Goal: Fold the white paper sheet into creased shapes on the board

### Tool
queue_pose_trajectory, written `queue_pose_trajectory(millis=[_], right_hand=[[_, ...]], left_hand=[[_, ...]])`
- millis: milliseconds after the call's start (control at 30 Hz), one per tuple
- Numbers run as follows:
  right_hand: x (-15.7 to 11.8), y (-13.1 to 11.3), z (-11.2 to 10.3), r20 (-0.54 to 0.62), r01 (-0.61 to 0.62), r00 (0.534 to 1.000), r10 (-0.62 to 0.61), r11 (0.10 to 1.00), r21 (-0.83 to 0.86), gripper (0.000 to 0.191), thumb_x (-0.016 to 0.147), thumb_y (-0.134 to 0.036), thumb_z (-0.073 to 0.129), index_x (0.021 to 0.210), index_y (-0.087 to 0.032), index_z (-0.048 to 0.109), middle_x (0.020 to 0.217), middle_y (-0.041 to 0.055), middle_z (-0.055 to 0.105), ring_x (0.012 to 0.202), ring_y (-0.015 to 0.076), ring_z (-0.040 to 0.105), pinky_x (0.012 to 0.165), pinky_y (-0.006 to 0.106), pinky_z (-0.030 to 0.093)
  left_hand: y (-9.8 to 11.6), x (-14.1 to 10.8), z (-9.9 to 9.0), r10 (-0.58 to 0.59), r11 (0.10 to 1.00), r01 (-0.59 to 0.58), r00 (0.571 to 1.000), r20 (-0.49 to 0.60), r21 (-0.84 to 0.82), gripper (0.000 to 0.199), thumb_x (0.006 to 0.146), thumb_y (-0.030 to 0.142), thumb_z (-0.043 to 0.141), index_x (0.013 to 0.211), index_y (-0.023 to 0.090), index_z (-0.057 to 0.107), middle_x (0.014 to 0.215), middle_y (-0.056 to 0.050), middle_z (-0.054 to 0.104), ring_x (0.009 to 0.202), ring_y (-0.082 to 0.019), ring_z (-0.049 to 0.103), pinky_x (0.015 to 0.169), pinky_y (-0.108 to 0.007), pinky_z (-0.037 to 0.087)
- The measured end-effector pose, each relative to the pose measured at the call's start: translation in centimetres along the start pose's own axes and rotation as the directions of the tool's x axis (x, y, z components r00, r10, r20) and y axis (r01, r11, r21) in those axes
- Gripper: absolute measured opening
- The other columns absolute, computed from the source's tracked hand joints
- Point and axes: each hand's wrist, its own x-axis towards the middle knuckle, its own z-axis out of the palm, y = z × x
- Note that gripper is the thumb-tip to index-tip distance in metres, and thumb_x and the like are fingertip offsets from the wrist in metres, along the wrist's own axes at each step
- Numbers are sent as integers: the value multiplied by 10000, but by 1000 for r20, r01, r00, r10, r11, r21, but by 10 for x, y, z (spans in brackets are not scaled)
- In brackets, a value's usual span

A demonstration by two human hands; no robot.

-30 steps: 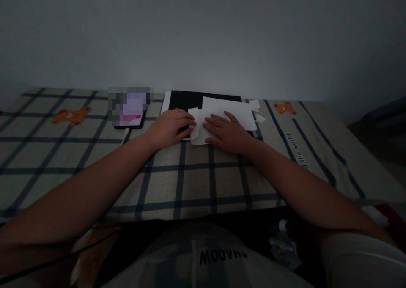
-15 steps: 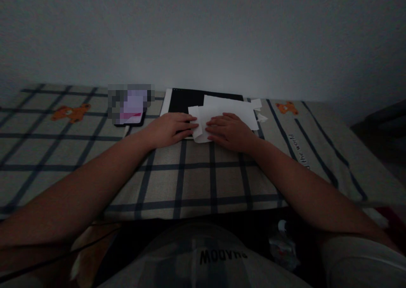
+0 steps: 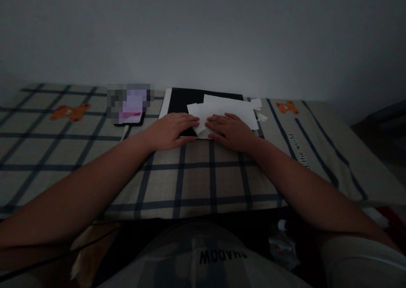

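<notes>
A white sheet of paper [image 3: 231, 104] with folded edges lies over a flat black panel with a white border [image 3: 187, 100]. My left hand [image 3: 173, 130] rests with its fingers stretched flat, their tips on the paper's left end and the thumb lower, apart from the other fingers. Opposite it, my right hand [image 3: 233, 132] lies on the paper with fingers spread, pointing left. The fingertips of both hands are a small gap apart. The paper under my fingers is partly hidden.
To the left, a phone [image 3: 135, 114], partly pixelated, lies with a white cable [image 3: 125, 131] plugged in. Small white paper scraps [image 3: 261, 117] sit right of the sheet. A checked tablecloth [image 3: 196, 182] covers the table. Below its front edge, a clear plastic bottle [image 3: 283, 248] shows dimly.
The curled lower left part of the paper now lies flatter. My left fingers have shifted slightly right onto it, and the left thumb has moved down, away from the fingers.
</notes>
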Motion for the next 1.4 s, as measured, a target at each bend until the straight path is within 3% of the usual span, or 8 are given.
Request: queue_pose_trajectory(millis=[233,500,667,867,1167,1400], right_hand=[[1,0,2,-22,11,1000,-11,1000,6,523,1070,-458,359,1479,-199,558,1518,134,565,1377,308,529,1164,530,335],[2,-1,3,-38,41,998,-41,999,12,483,1069,-467,370,1434,-260,609,1500,119,580,1371,311,515,1141,530,343],[2,0,4,-40,51,998,-51,999,-3,486,1064,-484,386,1422,-249,617,1500,133,574,1370,310,515,1149,533,333],[0,3,6,-58,74,996,-72,997,30,435,1055,-475,423,1354,-257,653,1500,122,576,1365,308,520,1150,533,324],[0,0,4,-47,61,997,-60,998,24,439,1059,-491,397,1308,-260,677,1492,119,584,1368,313,520,1143,545,327],[-1,0,3,-27,81,996,-80,997,13,437,1048,-476,441,1373,-269,648,1529,138,544,1391,323,501,1151,558,321]], left_hand=[[-3,-1,1,68,997,-68,998,-15,-20,605,986,551,522,1440,158,590,1517,-187,549,1406,-344,517,1174,-499,388],[-6,-2,3,93,995,-95,995,-30,-42,538,970,538,564,1417,242,615,1540,-139,536,1408,-328,510,1173,-514,397],[-4,-2,1,108,994,-109,994,-27,-32,564,974,549,553,1397,186,635,1538,-184,525,1402,-356,517,1161,-539,406],[-3,-2,1,91,994,-93,995,-37,-52,550,941,533,621,1415,253,620,1534,-147,542,1402,-337,520,1166,-528,409],[-3,-2,0,74,995,-76,997,-31,-71,574,917,543,647,1412,252,625,1523,-156,552,1390,-355,529,1152,-556,419],[-4,-2,1,89,995,-91,995,-39,-47,601,920,559,642,1421,227,615,1536,-172,533,1391,-354,531,1154,-546,421]])
